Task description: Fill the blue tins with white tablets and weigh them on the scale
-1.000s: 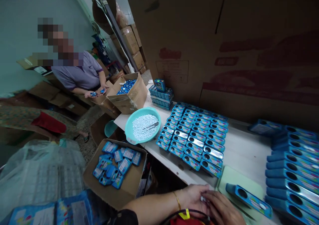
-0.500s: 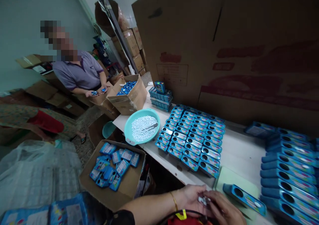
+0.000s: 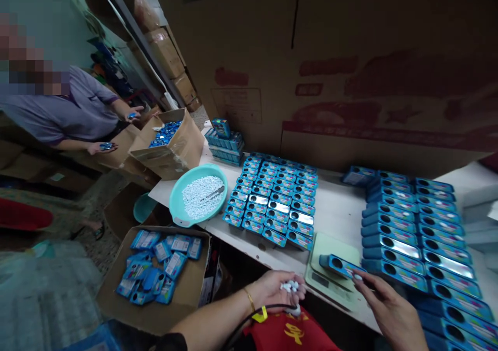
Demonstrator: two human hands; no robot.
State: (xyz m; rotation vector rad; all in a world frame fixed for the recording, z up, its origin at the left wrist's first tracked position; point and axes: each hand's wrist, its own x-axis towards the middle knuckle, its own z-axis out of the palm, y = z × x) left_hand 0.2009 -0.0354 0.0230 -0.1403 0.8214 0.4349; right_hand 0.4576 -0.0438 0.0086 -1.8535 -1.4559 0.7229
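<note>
My left hand (image 3: 272, 289) lies palm up and cupped, with several small white tablets (image 3: 290, 286) in it. Fingertips of my right hand (image 3: 392, 309) pinch a single white tablet (image 3: 357, 277) at the right end of a small blue tin (image 3: 337, 264), which has a round dark opening in its top. That tin rests on a pale green scale (image 3: 327, 243) at the table's front edge. To the right stand rows of similar blue tins (image 3: 400, 247), some with a white tablet on top. Another block of blue tins (image 3: 272, 198) stands left of the scale.
A turquoise basin (image 3: 177, 203) of white tablets, with tweezers on them, stands at the table's left end. Beside it a carton (image 3: 167, 156) holds blue wrapped pieces. Below is a carton (image 3: 182, 309) of blue packs. A co-worker (image 3: 81, 107) holds blue pieces in both hands.
My right hand has moved right, away from my left palm, to the tin on the scale. My left hand has opened out its palm. The camera view has swung right.
</note>
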